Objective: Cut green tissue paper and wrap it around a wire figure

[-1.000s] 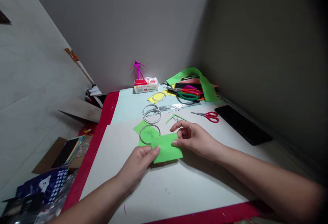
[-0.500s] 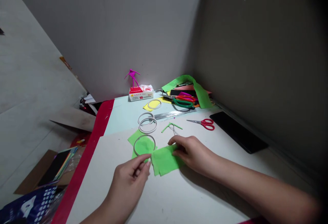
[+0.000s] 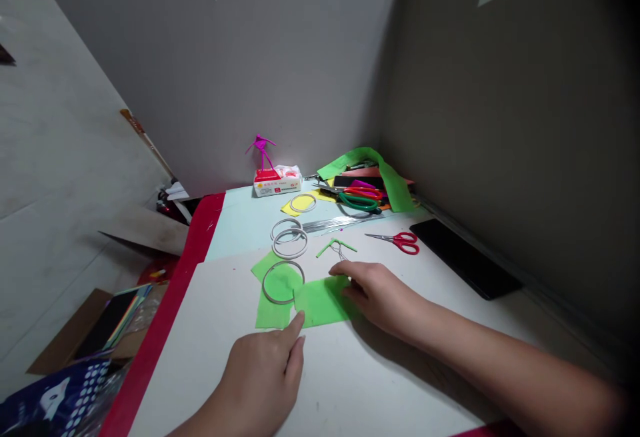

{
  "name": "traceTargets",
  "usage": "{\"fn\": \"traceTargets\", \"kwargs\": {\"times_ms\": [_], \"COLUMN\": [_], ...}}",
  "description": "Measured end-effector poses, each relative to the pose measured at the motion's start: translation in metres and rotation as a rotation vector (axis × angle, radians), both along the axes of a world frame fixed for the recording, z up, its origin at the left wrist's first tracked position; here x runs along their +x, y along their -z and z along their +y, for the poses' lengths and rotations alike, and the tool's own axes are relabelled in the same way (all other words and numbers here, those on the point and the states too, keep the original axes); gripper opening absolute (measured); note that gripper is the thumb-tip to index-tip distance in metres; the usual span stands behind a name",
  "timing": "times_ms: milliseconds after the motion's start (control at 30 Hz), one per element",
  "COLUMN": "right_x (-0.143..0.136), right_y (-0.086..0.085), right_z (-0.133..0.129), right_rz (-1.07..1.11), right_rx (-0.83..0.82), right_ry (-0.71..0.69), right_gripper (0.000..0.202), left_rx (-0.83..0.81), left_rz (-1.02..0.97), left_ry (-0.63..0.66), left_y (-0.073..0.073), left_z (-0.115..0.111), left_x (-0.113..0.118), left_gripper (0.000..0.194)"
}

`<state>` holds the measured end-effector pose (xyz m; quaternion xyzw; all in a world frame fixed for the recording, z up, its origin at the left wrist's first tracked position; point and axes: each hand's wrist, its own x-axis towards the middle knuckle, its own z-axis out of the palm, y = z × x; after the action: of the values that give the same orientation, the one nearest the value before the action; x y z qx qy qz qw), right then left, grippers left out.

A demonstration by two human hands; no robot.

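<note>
A rectangle of green crepe paper [image 3: 325, 300] lies flat on the white tabletop between my hands. My right hand [image 3: 373, 290] pinches its right end between thumb and fingers. My left hand [image 3: 267, 370] has its index finger stretched to the paper's lower left edge, with the thumb apart below it. Left of the rectangle, more green paper pieces [image 3: 273, 317] lie under a pale ring [image 3: 263, 282]. Just beyond my right fingers is a bent wire figure [image 3: 336, 245] with green-wrapped arms and bare wire legs.
Red-handled scissors [image 3: 406, 242] and a black phone-like slab [image 3: 465, 257] lie to the right. Farther back are rings [image 3: 290, 244], silver wires [image 3: 325, 224], green-handled scissors [image 3: 360, 202] and a small box [image 3: 277, 184] with a magenta figure [image 3: 261, 147]. Walls stand behind and right.
My left hand has let go of the paper's left edge and moved slightly down, its index finger now straightened. The green rectangle lies flatter. My right hand keeps its place.
</note>
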<state>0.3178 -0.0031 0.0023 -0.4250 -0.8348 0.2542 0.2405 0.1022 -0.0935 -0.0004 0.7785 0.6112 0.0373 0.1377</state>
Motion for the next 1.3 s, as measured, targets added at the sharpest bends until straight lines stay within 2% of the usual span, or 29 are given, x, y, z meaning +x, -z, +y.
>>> {"fn": "traceTargets", "kwargs": {"times_ms": [100,167,233,300,333,367,533,767,867,933,1000,1100,1300], "right_x": [0.011,0.018,0.022,0.02,0.017,0.014,0.002,0.0,-0.002,-0.005,-0.007,-0.009,-0.009], "right_y": [-0.012,-0.023,-0.03,-0.027,-0.023,-0.018,0.003,0.001,0.0,0.0,0.001,0.003,0.0], "right_z": [0.004,0.005,0.002,-0.002,-0.005,-0.009,-0.023,-0.034,-0.038,-0.04,-0.042,-0.044,-0.045], "right_rz": [0.121,0.293,0.459,0.49,0.444,0.373,-0.004,-0.177,-0.18,-0.189,-0.206,-0.21,-0.135], "right_rx": [-0.009,-0.187,-0.452,-0.616,-0.629,-0.599,-0.244,0.141,0.315,0.351,0.319,0.247,0.237], "right_ry": [0.071,0.093,0.043,-0.019,-0.034,-0.043,-0.075,-0.071,-0.167,-0.259,-0.313,-0.32,-0.309], "right_gripper": [0.034,0.026,0.031,0.034,0.032,0.03,0.029,0.031,0.03,0.03,0.029,0.027,0.023], "left_rx": [0.003,0.003,-0.004,-0.017,-0.021,-0.023,-0.034,-0.038,-0.035,-0.027,-0.022,-0.018,-0.025], "left_rz": [0.03,0.024,0.012,0.002,-0.007,-0.021,-0.125,-0.048,-0.021,-0.017,-0.02,0.008,0.115], "left_ry": [0.014,0.016,0.016,0.023,0.023,0.017,-0.029,-0.04,-0.03,-0.027,-0.031,-0.032,0.002], "left_y": [-0.003,-0.005,-0.007,-0.008,-0.009,-0.01,-0.013,-0.014,-0.014,-0.013,-0.012,-0.011,-0.012], "left_z": [-0.002,-0.003,-0.003,-0.002,-0.002,-0.001,-0.001,-0.002,-0.002,-0.002,-0.003,-0.004,-0.004], "left_x": [0.001,0.001,0.001,0.001,0.001,0.001,0.001,0.005,0.004,0.003,0.003,0.004,0.008], "left_gripper": [0.047,0.046,0.044,0.042,0.042,0.042,0.045,0.05,0.051,0.052,0.053,0.056,0.056]}}
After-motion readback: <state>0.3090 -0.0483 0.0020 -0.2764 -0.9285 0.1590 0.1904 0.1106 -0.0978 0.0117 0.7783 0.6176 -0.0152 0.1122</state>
